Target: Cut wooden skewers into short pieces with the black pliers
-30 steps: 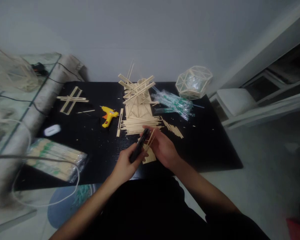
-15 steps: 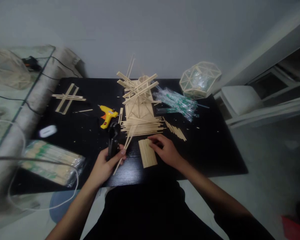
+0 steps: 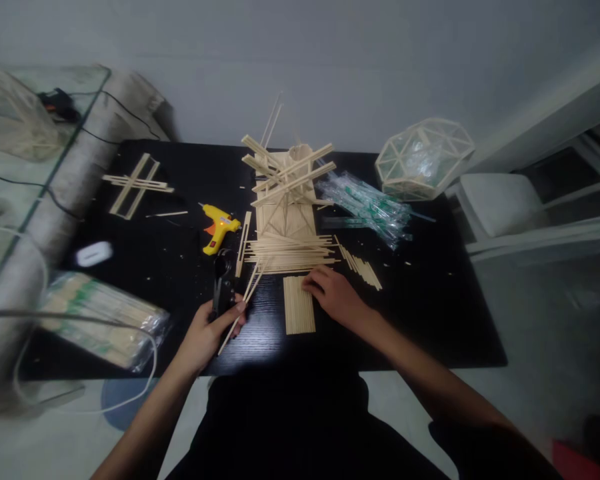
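The left hand (image 3: 205,333) clasps a black cutter (image 3: 223,283) and two thin sticks (image 3: 245,297) together, probably for ready use. The right hand (image 3: 333,293), fingers relaxed, rests on the stick panel (image 3: 298,312) at the near centre of the table (image 3: 430,300), likely steadying it.

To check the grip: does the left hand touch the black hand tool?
Touching. The head view shows the left hand wrapped around the black hand tool, with thin wooden sticks alongside.

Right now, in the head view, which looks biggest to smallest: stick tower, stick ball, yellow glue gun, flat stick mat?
1. stick tower, largest
2. stick ball, next
3. flat stick mat and yellow glue gun look about alike; the mat is nearer, so unranked
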The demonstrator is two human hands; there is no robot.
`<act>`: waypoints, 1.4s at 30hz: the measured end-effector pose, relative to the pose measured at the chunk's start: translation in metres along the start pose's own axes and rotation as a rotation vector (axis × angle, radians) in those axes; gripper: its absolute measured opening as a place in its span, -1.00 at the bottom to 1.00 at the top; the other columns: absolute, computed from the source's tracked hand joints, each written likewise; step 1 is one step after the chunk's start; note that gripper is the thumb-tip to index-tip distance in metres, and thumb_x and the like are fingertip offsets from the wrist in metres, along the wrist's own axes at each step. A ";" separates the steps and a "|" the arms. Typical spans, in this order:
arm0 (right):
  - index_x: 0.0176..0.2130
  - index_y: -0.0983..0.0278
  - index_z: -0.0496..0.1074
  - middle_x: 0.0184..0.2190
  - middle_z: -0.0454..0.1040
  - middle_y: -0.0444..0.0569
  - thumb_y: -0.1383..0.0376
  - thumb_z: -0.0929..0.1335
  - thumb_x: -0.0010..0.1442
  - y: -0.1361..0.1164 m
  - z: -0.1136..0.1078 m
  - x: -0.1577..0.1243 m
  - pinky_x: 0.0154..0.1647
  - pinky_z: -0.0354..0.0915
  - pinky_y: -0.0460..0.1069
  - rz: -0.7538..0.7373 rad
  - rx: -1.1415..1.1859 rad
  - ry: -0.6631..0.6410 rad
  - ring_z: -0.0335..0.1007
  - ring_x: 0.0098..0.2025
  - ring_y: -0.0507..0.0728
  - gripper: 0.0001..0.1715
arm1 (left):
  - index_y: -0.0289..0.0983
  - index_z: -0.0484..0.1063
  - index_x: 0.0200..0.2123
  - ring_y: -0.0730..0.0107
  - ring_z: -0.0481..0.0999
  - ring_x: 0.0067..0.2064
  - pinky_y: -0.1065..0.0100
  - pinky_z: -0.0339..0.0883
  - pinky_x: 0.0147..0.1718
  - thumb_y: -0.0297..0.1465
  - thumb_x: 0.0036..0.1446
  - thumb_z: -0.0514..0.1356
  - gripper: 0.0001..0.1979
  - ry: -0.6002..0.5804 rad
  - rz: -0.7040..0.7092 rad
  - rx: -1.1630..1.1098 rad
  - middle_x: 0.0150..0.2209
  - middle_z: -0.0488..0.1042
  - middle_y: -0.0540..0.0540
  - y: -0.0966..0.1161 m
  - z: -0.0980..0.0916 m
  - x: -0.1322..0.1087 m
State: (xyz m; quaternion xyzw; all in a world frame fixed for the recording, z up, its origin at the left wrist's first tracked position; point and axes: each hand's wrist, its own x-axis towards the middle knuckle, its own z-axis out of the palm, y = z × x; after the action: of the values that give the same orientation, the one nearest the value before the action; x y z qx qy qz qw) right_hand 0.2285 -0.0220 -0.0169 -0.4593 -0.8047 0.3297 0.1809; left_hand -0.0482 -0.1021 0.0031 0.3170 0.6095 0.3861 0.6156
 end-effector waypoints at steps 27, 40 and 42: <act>0.00 0.22 0.58 0.00 0.62 0.08 0.29 0.38 0.41 -0.055 -0.006 0.011 0.18 0.34 0.19 -0.410 -0.003 -0.175 0.53 0.06 0.22 -0.79 | -0.27 0.53 -0.16 0.44 0.39 -0.56 0.43 0.28 -0.57 -0.24 0.01 0.42 -0.65 -0.352 -0.036 0.262 -0.53 0.50 0.00 0.040 0.001 0.008; -0.19 0.25 0.63 -0.30 0.68 -0.08 0.38 0.44 0.31 -0.071 -0.007 0.025 -0.16 0.37 -0.04 -0.182 0.287 -0.339 0.61 -0.26 0.10 -0.90 | -0.27 0.62 -0.22 0.43 0.39 -0.55 0.42 0.29 -0.58 -0.12 0.07 0.40 -0.65 -0.269 0.119 0.304 -0.42 0.60 -0.11 0.069 -0.015 -0.001; -0.19 0.25 0.62 -0.32 0.68 -0.08 0.36 0.44 0.31 -0.069 -0.007 0.022 -0.15 0.41 -0.03 -0.079 0.376 -0.273 0.63 -0.26 0.10 -0.91 | -0.30 0.61 -0.15 0.45 0.39 -0.55 0.42 0.26 -0.59 -0.07 0.12 0.36 -0.58 -0.195 0.196 0.240 -0.37 0.63 -0.16 0.069 -0.014 -0.004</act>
State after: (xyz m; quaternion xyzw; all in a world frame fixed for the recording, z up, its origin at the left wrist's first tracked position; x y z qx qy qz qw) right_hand 0.1786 -0.0259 0.0359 -0.3368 -0.7636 0.5254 0.1655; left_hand -0.0680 -0.0724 0.0641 0.4820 0.5550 0.3359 0.5890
